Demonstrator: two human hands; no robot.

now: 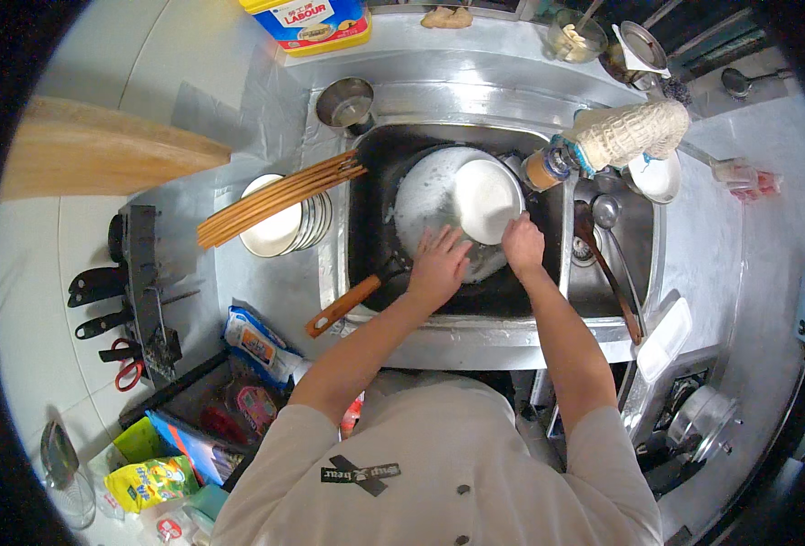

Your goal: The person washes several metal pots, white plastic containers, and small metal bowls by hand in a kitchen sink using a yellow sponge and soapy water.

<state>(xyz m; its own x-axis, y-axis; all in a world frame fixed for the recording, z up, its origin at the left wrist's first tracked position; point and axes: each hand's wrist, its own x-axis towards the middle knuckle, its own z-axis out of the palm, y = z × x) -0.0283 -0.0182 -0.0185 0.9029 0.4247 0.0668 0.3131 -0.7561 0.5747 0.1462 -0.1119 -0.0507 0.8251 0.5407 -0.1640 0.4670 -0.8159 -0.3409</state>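
Observation:
A frying pan with a wooden handle (343, 306) stands in the large sink basin (368, 225), filled with soapy water (426, 188). In it is a white bowl (488, 199), its inside facing up. My right hand (524, 246) grips the bowl's near right rim with curled fingers. My left hand (440, 267) lies flat over the suds at the pan's near side, fingers apart, close to the bowl's lower left edge. Nothing shows in its grasp; what its palm touches underneath is hidden.
Left of the sink, chopsticks (283, 198) lie across stacked bowls (269, 228). A metal cup (345, 104) stands behind them. The small basin holds a ladle (606, 211) and wooden spoon (584, 222). A cloth-covered bottle (627, 136) stands near the divider. Knives (99, 285) hang left.

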